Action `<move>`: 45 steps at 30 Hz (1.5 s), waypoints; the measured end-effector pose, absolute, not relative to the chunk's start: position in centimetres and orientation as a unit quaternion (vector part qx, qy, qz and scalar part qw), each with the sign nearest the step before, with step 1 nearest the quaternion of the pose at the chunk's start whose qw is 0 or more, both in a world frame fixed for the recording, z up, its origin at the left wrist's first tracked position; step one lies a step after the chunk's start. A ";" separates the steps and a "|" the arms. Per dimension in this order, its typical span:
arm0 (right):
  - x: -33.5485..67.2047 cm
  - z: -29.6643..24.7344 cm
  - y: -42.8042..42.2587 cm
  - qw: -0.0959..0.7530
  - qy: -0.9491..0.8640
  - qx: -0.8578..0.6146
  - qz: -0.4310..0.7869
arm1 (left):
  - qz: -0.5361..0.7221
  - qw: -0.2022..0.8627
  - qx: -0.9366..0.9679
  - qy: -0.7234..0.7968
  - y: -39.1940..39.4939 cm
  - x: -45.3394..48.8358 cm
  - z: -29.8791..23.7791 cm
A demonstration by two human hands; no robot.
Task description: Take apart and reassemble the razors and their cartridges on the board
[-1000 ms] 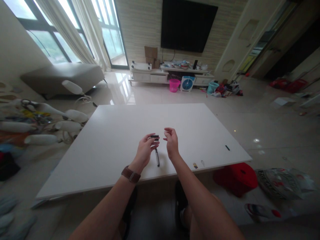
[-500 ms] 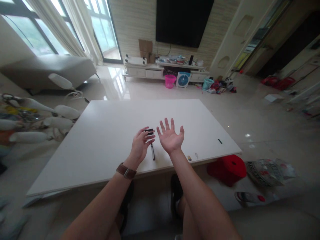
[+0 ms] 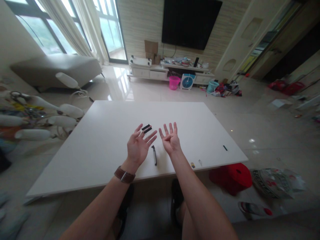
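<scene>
My left hand (image 3: 139,146) hovers palm up over the white table (image 3: 110,140), fingers spread and holding nothing. Just beyond its fingertips are two short black strips (image 3: 147,128), partly hidden by the fingers. My right hand (image 3: 170,140) is raised beside it, four fingers stretched up and the thumb folded across the palm, with nothing in it. Between the wrists lies a slim black-and-silver tool (image 3: 154,155), its kind unclear. Near the front edge are a small yellow-and-dark piece (image 3: 192,165) and a small pale loop-like piece (image 3: 200,162).
A dark strip (image 3: 225,148) lies by the table's right end. Beside the front edge stand a red stool (image 3: 231,178), a printed plastic bag (image 3: 272,181) and a bottle (image 3: 252,208). White lamp arms (image 3: 71,111) reach close to the table's left side.
My left hand has turned its palm upward and spread its fingers. My right thumb has folded in over the palm. The view has shifted slightly.
</scene>
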State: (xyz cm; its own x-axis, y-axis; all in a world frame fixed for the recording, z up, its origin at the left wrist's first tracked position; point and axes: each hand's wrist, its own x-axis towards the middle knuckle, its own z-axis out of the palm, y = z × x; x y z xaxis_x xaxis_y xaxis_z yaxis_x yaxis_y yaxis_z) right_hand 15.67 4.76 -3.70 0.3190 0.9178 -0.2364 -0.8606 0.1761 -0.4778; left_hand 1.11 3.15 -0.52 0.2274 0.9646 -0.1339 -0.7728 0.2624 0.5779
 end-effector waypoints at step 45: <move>15.4 -3.1 4.1 0.751 -0.113 -0.321 0.566 | 0.532 0.720 0.294 0.334 3.0 2.1 -1.7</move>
State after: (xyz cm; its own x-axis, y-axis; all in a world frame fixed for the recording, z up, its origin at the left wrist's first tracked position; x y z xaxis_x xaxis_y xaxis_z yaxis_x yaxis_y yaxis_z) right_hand 15.36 4.13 -3.11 0.3344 0.9222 -0.1941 -0.7771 0.1534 -0.6104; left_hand 2.07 3.00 -1.68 0.2103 0.9632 -0.1672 -0.5705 0.2598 0.7791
